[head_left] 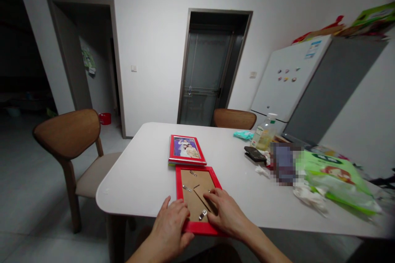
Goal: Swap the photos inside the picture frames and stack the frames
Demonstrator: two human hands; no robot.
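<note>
A red picture frame [202, 227] lies face down at the table's front edge, its brown backing board [193, 203] facing up. Small metal turn clips [203, 214] sit around the board, and a dark slit runs diagonally across it. My left hand [171, 226] grips the lower left corner, fingers curled over the side and thumb at the front edge. Across from it, my right hand [228, 213] is closed over the right side, its fingertips by a clip that is partly hidden. Just beyond lies another red frame [187, 150], face up with a photo of people, seemingly stacked on something.
On the white table [138, 172], the right side holds a bottle [264, 133], a black wallet-like item [255, 154], a green package [330, 172], crumpled tissues [310, 198] and a teal packet [243, 134]. Wooden chairs stand left [69, 131] and behind [235, 118].
</note>
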